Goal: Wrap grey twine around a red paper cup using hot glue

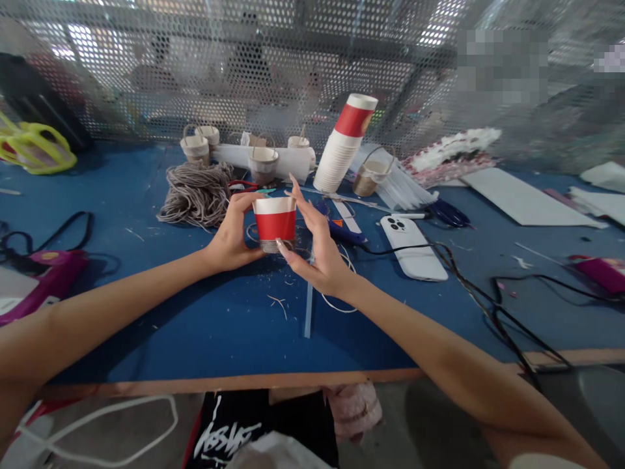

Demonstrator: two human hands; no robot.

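Note:
A red and white paper cup (pixel 275 221) is held just above the blue table, with grey-brown twine (pixel 271 247) wound around its lower end. My left hand (pixel 235 233) grips the cup from the left, fingers near the rim and thumb low. On the right side, my right hand (pixel 326 259) has its thumb against the wound twine and its fingers raised along the rim. A loose loop of twine hangs about the cup. Below my right hand lies a translucent glue stick (pixel 308 309). A blue glue gun (pixel 344 232) rests just beyond that hand.
Behind are a twine bundle (pixel 198 194), a tilted stack of paper cups (pixel 342 146) and several twine-wrapped cups with handles, one a small basket (pixel 263 164). A white phone (pixel 413 249) and black cables (pixel 459 273) lie right. A purple glue gun (pixel 58 277) is left.

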